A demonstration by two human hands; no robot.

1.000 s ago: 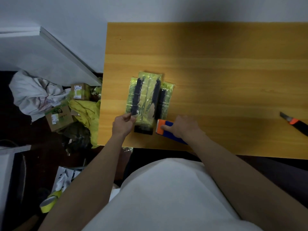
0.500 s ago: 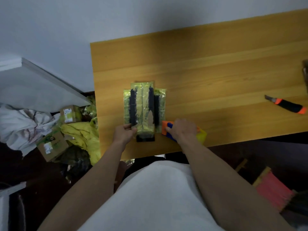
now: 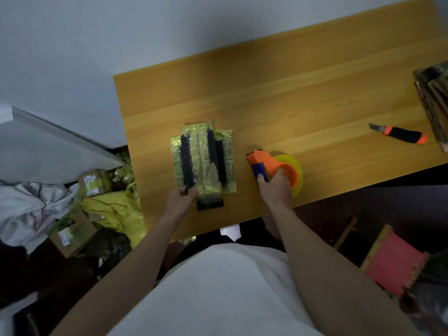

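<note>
A bundle (image 3: 203, 158) of dark strips wrapped in yellow-green tape lies flat on the counter (image 3: 291, 98), its long axis running away from the person, with a dark end sticking out of the wrap at the near end. The left hand (image 3: 178, 202) is at the bundle's near left corner, fingers curled and pinching that edge to hold it down. The right hand (image 3: 276, 187) is just right of the bundle and apart from it, fingers closed round the blue grip of an orange dispenser (image 3: 266, 161) carrying a yellow roll. The dispenser's mouth points up and left, toward the bundle's right edge, so the right hand is the one placed to bring tape across. Judging from this, another strip would have to travel leftward over the bundle's short axis while the left hand keeps it from sliding. The counter is smooth pale wood, which gives little grip. Far right of the bundle a knife (image 3: 402, 134) with orange ends lies on the counter. Left of the bundle, below the counter edge, the floor holds boxes (image 3: 92, 183), crumpled yellow film (image 3: 114, 209) and a white cloth (image 3: 29, 207). Beyond the bundle stands a plain grey wall (image 3: 121, 32), and the light is dim.
</note>
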